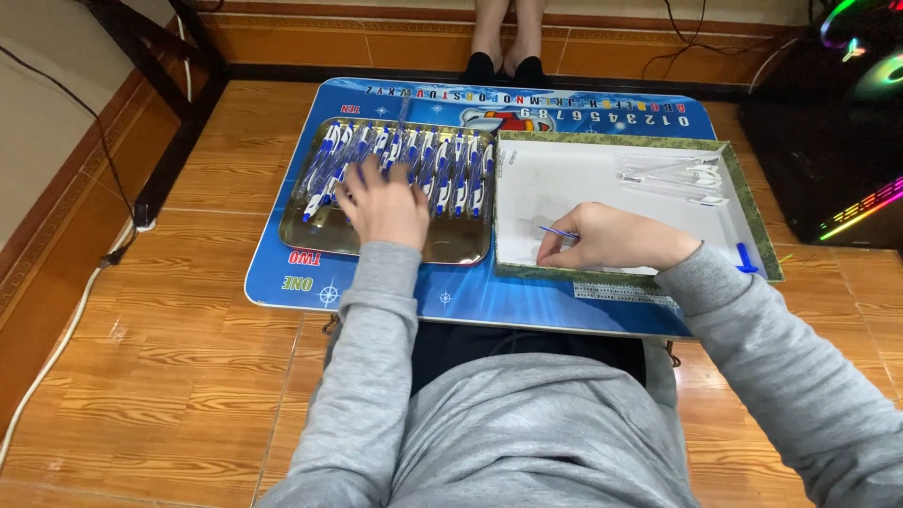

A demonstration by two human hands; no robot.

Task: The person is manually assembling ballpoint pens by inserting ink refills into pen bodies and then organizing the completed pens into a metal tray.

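Grey sleeves fill the near part of the view, reaching out over a low blue table (282,273) that stands on a wooden floor.

On the left side of the table sits a metal tray (461,246) holding a row of blue-and-white pens (450,174), laid side by side with their tips pointing near and far. The left hand (384,202) rests palm down on the near part of that row, fingers spread over several pens; whether it grips any one of them I cannot tell.

To the right, touching the tray, lies a shallow white box (602,174) with a patterned green rim. The right hand (602,237) sits on the near floor of the box, fingers curled together and pinching a thin blue refill (557,230) that pokes out to the left of the fingertips. At the far right corner of the box lies a small pile of clear pen barrels (679,177). A small blue piece (745,259) rests on the near right rim.

Judging by how things lie, the work looks well advanced: the tray is packed with whole pens across most of its width, while only a few clear barrels are left in the box, with one refill in hand. The near part of the tray shows bare metal.

A person's feet in dark socks (503,66) stand at the far edge, well apart from the hands.
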